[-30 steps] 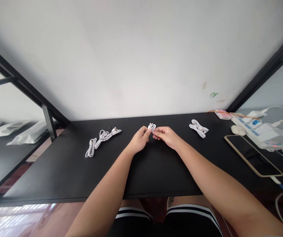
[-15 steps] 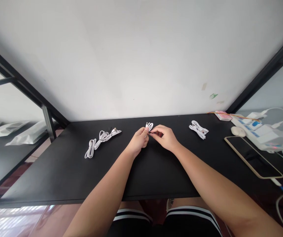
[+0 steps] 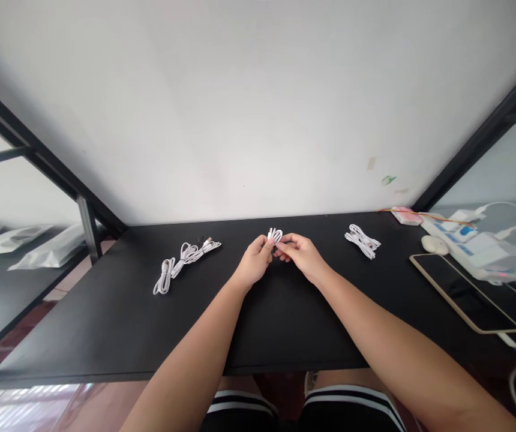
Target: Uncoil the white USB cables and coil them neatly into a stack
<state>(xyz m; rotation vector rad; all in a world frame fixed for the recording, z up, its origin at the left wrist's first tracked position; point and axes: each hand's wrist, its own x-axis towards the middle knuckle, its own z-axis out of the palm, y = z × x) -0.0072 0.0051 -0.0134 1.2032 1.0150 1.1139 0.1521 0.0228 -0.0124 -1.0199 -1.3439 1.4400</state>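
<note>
Above the middle of the desk, my left hand (image 3: 254,261) is closed around a coiled white USB cable (image 3: 276,234). The cable's loops and a plug stick up past the thumb. Close against it on the other side, my right hand (image 3: 302,255) is closed in a pinch on a thin black twist tie (image 3: 275,248) at the lower part of the coil. Fingers hide most of the tie, so how far it goes around the cable cannot be seen.
Several coiled white cables (image 3: 164,277) lie to the left, with small black ties beside them. Another white cable bundle (image 3: 362,241) lies to the right. Farther right are a phone (image 3: 465,293), a white rounded case (image 3: 435,245) and a power strip (image 3: 453,243) with chargers.
My right hand has come closer to my left, its fingers curling in against the cable. The view has tilted slightly; the cables lying on the desk have not moved.
</note>
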